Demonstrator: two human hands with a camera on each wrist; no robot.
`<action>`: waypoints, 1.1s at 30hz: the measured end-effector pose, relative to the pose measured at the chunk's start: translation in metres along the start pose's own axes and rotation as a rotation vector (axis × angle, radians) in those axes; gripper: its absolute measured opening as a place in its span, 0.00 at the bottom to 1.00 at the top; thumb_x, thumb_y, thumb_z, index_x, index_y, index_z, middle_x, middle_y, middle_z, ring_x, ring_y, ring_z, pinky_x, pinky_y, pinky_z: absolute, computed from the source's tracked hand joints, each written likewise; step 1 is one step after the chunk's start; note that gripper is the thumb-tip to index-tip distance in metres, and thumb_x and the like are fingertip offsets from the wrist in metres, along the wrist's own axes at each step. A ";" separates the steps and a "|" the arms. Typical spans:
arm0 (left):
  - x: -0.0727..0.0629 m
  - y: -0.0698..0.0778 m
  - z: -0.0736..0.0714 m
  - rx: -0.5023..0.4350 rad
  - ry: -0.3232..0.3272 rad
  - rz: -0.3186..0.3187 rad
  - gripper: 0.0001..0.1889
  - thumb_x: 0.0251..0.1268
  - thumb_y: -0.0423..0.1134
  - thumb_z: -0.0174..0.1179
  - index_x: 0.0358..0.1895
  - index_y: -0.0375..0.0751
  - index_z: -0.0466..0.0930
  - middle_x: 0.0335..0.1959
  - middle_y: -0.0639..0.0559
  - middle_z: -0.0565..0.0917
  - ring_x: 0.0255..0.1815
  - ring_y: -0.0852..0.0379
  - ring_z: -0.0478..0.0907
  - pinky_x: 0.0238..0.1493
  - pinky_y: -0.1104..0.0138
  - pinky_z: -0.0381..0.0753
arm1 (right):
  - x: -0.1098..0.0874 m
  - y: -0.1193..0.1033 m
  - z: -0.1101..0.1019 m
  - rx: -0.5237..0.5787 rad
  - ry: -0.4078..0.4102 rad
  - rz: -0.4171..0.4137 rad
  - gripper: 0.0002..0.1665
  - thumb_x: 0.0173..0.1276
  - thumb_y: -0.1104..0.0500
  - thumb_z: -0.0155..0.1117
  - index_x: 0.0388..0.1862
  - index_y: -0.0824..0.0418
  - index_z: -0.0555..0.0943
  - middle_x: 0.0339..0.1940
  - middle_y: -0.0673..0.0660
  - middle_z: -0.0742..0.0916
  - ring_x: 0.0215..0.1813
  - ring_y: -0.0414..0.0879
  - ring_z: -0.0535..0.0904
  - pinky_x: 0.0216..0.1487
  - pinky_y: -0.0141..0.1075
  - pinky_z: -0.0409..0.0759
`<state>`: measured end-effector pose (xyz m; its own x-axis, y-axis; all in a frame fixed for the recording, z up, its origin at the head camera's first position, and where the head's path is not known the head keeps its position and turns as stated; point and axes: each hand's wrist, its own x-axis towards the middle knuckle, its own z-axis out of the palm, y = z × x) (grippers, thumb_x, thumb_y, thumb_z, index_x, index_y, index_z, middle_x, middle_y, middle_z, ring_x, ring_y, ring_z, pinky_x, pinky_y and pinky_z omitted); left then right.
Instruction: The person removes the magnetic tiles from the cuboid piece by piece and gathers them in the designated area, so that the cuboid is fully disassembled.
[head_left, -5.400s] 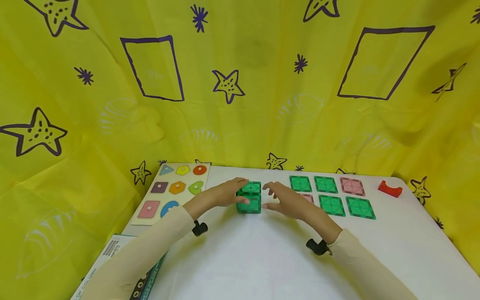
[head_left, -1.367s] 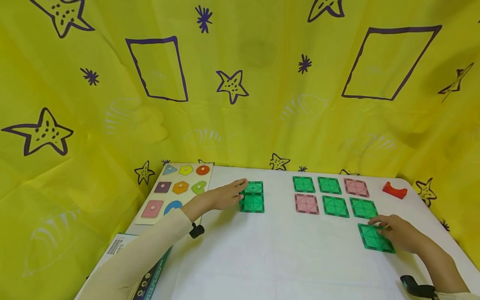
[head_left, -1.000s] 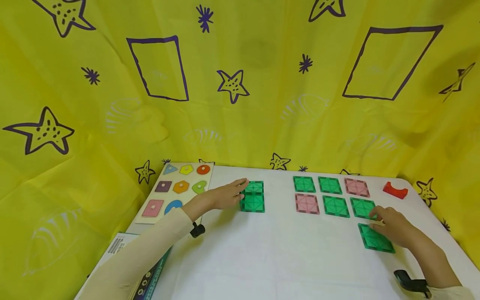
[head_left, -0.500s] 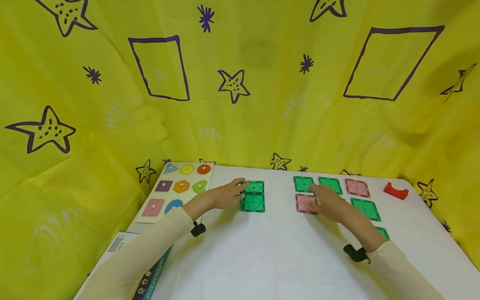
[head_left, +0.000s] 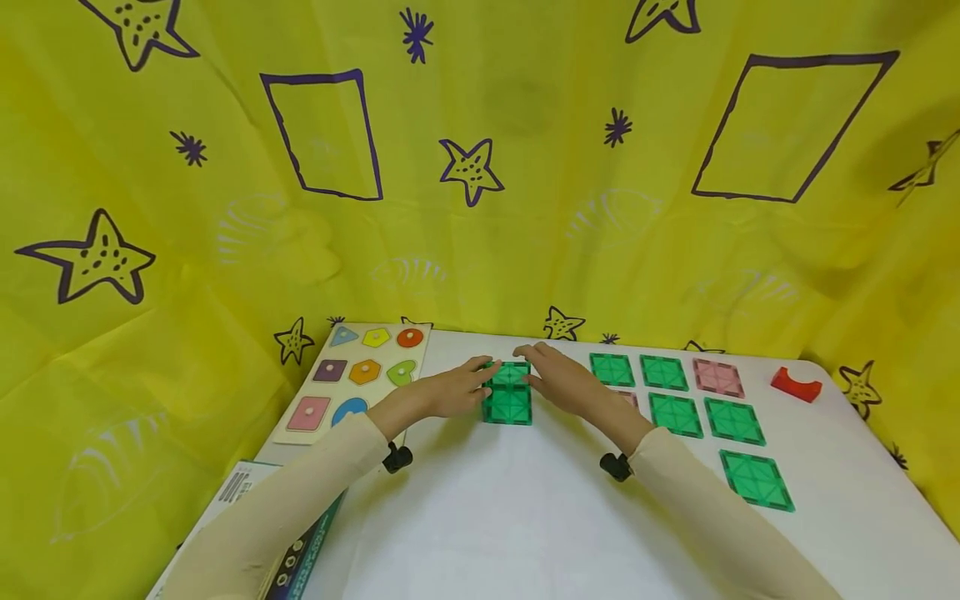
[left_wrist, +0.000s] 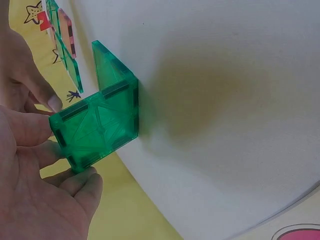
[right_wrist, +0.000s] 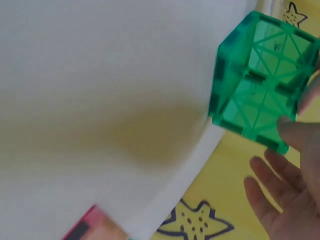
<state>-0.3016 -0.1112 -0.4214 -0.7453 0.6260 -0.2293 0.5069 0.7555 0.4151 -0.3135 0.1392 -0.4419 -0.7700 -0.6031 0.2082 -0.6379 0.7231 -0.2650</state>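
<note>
Green translucent square magnetic tiles (head_left: 507, 406) stand joined as a small box-like structure at the middle back of the white table. On its left side my left hand (head_left: 453, 392) pinches a tile's edge; in the left wrist view the thumb and fingers lie around one corner. My right hand (head_left: 562, 379) is at the structure's upper right. In the right wrist view its thumb is against a tile edge, and the other fingers (right_wrist: 265, 185) are spread apart from it. The inside of the structure is partly hidden.
Several loose green tiles (head_left: 735, 421) lie flat at the right with a pink tile (head_left: 717, 377); another pink tile is mostly hidden by my right arm. A red curved block (head_left: 797, 385) sits farther right. At left are a shape puzzle board (head_left: 352, 354) and a printed box (head_left: 240, 483).
My right hand has left the lone green tile at lower right and swung left across the table to the structure. My left hand stays at the structure.
</note>
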 end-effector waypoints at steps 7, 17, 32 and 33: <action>-0.001 0.001 0.000 0.005 -0.014 0.008 0.33 0.90 0.45 0.41 0.88 0.44 0.43 0.88 0.37 0.44 0.87 0.41 0.51 0.83 0.48 0.59 | 0.012 -0.007 0.014 -0.145 0.039 -0.033 0.23 0.79 0.65 0.65 0.69 0.59 0.76 0.53 0.60 0.84 0.52 0.55 0.84 0.51 0.46 0.89; 0.001 -0.001 0.001 -0.023 0.003 0.011 0.34 0.89 0.43 0.43 0.88 0.42 0.40 0.87 0.37 0.46 0.87 0.42 0.51 0.84 0.49 0.56 | 0.014 -0.001 0.015 -0.070 0.026 -0.088 0.22 0.81 0.70 0.57 0.70 0.57 0.71 0.53 0.61 0.83 0.54 0.56 0.81 0.59 0.50 0.85; -0.001 -0.004 0.000 -0.087 -0.003 -0.019 0.37 0.90 0.45 0.41 0.87 0.35 0.34 0.88 0.38 0.42 0.88 0.44 0.44 0.86 0.51 0.50 | 0.016 0.006 0.018 0.024 0.064 -0.101 0.22 0.81 0.69 0.58 0.68 0.55 0.73 0.48 0.58 0.81 0.50 0.54 0.81 0.57 0.50 0.85; -0.002 -0.004 0.000 -0.088 -0.003 -0.019 0.37 0.90 0.45 0.41 0.87 0.34 0.34 0.88 0.38 0.42 0.88 0.44 0.44 0.86 0.51 0.50 | 0.016 0.007 0.018 0.027 0.068 -0.103 0.22 0.81 0.69 0.58 0.68 0.54 0.73 0.47 0.57 0.81 0.50 0.54 0.81 0.57 0.50 0.85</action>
<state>-0.3020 -0.1153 -0.4223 -0.7529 0.6126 -0.2404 0.4529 0.7474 0.4861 -0.3297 0.1284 -0.4575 -0.6998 -0.6487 0.2991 -0.7140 0.6483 -0.2644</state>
